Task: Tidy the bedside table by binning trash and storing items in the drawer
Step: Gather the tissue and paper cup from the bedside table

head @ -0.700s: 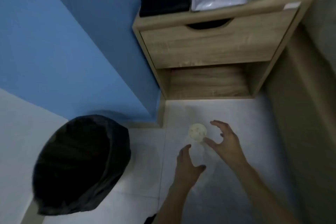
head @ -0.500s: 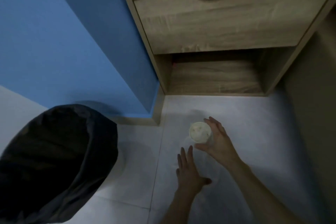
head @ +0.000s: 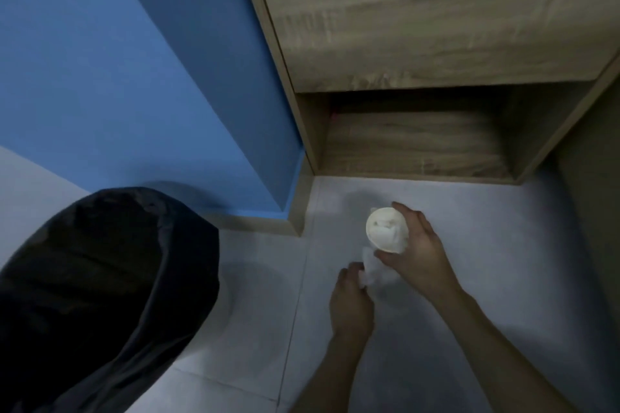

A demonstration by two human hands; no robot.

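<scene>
A white paper cup (head: 386, 233) with crumpled white paper inside is low over the floor in front of the bedside table (head: 436, 27). My right hand (head: 417, 250) is wrapped around the cup's right side. Just below it, my left hand (head: 350, 303) pinches a crumpled piece of white tissue (head: 370, 270) that lies by the cup's base. A bin lined with a black bag (head: 100, 295) stands on the floor to the left. The table's drawer is closed, and its top is out of view.
A blue wall (head: 117, 77) runs along the left, ending at the table's side. An open shelf (head: 416, 144) sits under the drawer. Pale floor tiles (head: 486, 261) surround my hands. A wooden panel rises at the far right.
My right hand has closed around the cup. My left hand went from flat and open to pinching the tissue. The view dropped closer to the floor, so the table top left the frame.
</scene>
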